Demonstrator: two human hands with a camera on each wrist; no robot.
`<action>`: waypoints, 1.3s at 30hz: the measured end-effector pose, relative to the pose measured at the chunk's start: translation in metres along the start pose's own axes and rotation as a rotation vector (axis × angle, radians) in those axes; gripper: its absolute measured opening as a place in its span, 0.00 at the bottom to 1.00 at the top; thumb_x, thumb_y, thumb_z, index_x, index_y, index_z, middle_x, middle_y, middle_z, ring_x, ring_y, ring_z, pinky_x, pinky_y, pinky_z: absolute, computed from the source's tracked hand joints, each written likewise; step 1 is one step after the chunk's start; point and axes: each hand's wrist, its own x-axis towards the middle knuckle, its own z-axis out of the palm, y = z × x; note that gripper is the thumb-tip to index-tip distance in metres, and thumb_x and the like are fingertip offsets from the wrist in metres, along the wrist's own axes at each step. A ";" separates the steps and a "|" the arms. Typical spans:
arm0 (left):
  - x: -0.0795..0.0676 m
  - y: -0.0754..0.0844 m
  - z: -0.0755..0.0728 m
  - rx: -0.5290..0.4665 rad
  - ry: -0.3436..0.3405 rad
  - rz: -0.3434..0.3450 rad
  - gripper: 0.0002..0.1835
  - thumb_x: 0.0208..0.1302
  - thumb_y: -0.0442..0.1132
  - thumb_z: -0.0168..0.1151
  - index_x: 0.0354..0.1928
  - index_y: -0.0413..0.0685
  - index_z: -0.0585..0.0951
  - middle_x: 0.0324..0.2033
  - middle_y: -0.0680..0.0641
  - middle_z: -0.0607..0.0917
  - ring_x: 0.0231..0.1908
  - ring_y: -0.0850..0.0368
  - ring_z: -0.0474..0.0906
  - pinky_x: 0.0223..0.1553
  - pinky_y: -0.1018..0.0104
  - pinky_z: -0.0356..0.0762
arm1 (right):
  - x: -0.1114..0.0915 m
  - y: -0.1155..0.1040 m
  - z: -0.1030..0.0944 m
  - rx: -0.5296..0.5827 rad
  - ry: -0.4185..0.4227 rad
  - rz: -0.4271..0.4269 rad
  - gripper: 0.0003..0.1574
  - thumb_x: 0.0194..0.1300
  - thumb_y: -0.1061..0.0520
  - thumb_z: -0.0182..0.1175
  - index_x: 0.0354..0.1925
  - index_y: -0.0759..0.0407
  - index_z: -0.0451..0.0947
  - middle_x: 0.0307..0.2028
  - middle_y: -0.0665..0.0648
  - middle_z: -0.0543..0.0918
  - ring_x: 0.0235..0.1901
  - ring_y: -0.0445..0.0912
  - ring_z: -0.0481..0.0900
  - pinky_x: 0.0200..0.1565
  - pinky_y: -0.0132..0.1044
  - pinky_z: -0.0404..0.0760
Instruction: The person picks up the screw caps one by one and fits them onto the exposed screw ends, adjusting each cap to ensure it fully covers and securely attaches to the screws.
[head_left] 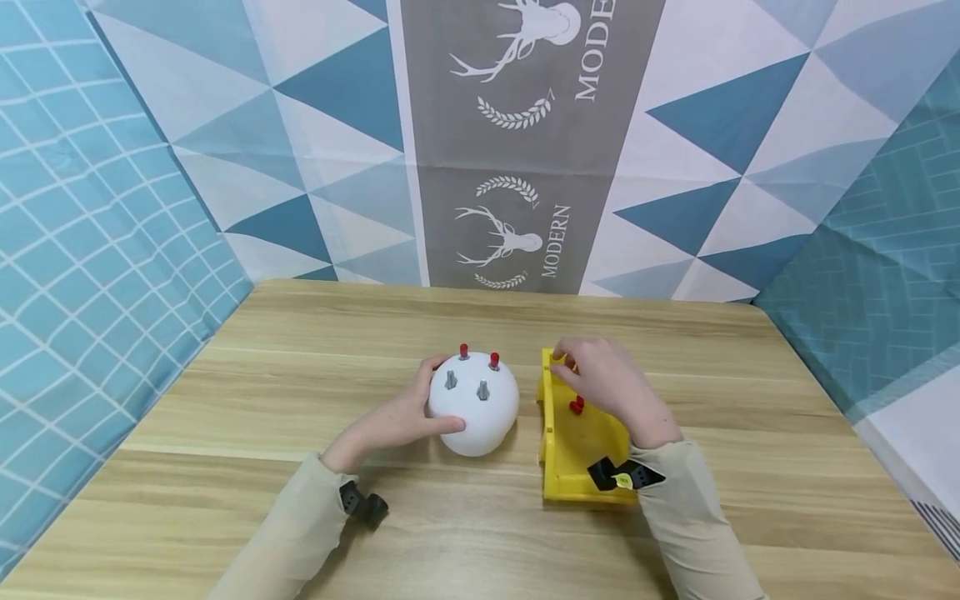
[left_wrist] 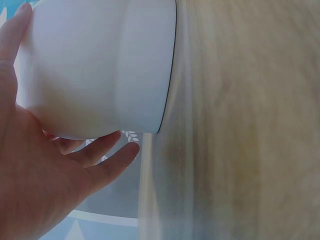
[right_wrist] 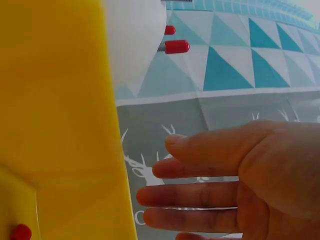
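Note:
A white rounded, dome-like body (head_left: 476, 429) sits on the table with several metal studs on top. Red caps (head_left: 494, 360) cover the two far studs, and the two near studs (head_left: 483, 390) are bare. My left hand (head_left: 401, 412) holds the body from its left side, thumb in front and fingers behind. My right hand (head_left: 607, 379) hovers over the far part of a yellow bin (head_left: 550, 442); in the right wrist view its fingers (right_wrist: 190, 195) are nearly straight with nothing seen between them. Small red caps (head_left: 577, 407) lie in the bin.
Both things stand on a wood-grain table (head_left: 300, 333), the bin a short way right of the white body. Behind the table hangs a patterned cloth (head_left: 495, 167). Blue tiled cloths (head_left: 75, 250) flank the table on both sides.

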 end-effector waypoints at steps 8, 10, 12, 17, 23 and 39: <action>0.000 0.001 -0.002 0.019 0.007 0.007 0.53 0.49 0.54 0.68 0.67 0.47 0.44 0.64 0.44 0.58 0.60 0.48 0.60 0.58 0.47 0.60 | 0.001 0.008 0.003 -0.046 -0.063 0.056 0.16 0.62 0.52 0.58 0.45 0.58 0.78 0.32 0.54 0.80 0.25 0.44 0.72 0.30 0.34 0.73; 0.000 0.001 -0.002 0.023 0.006 0.010 0.53 0.49 0.55 0.67 0.67 0.47 0.44 0.64 0.44 0.58 0.60 0.48 0.61 0.58 0.47 0.60 | 0.000 0.010 0.004 -0.044 -0.082 0.067 0.16 0.61 0.52 0.58 0.45 0.58 0.78 0.31 0.53 0.79 0.25 0.44 0.71 0.30 0.34 0.72; 0.000 0.000 -0.001 0.025 0.002 0.013 0.53 0.49 0.55 0.67 0.67 0.47 0.44 0.64 0.44 0.58 0.60 0.48 0.61 0.58 0.47 0.60 | 0.000 0.011 0.005 -0.034 -0.104 0.087 0.16 0.62 0.52 0.58 0.46 0.58 0.78 0.31 0.53 0.79 0.25 0.44 0.71 0.30 0.34 0.72; 0.001 0.000 0.000 0.024 0.004 0.008 0.53 0.49 0.55 0.67 0.68 0.48 0.44 0.64 0.44 0.58 0.61 0.48 0.60 0.59 0.47 0.59 | 0.000 0.013 0.008 -0.023 -0.149 0.128 0.19 0.62 0.52 0.58 0.49 0.59 0.76 0.31 0.54 0.79 0.26 0.45 0.71 0.31 0.35 0.72; 0.000 0.001 0.000 0.017 0.010 -0.012 0.54 0.48 0.55 0.68 0.68 0.49 0.43 0.64 0.44 0.58 0.61 0.48 0.60 0.59 0.47 0.58 | 0.003 0.015 0.013 -0.020 -0.201 0.152 0.23 0.62 0.52 0.57 0.54 0.60 0.72 0.26 0.52 0.76 0.23 0.44 0.70 0.29 0.35 0.69; 0.000 0.000 0.000 0.000 -0.002 0.005 0.54 0.48 0.54 0.68 0.68 0.47 0.43 0.64 0.44 0.57 0.61 0.48 0.59 0.59 0.47 0.58 | 0.004 0.019 0.026 -0.044 -0.274 0.145 0.17 0.59 0.56 0.60 0.45 0.63 0.76 0.32 0.55 0.79 0.29 0.46 0.71 0.35 0.38 0.72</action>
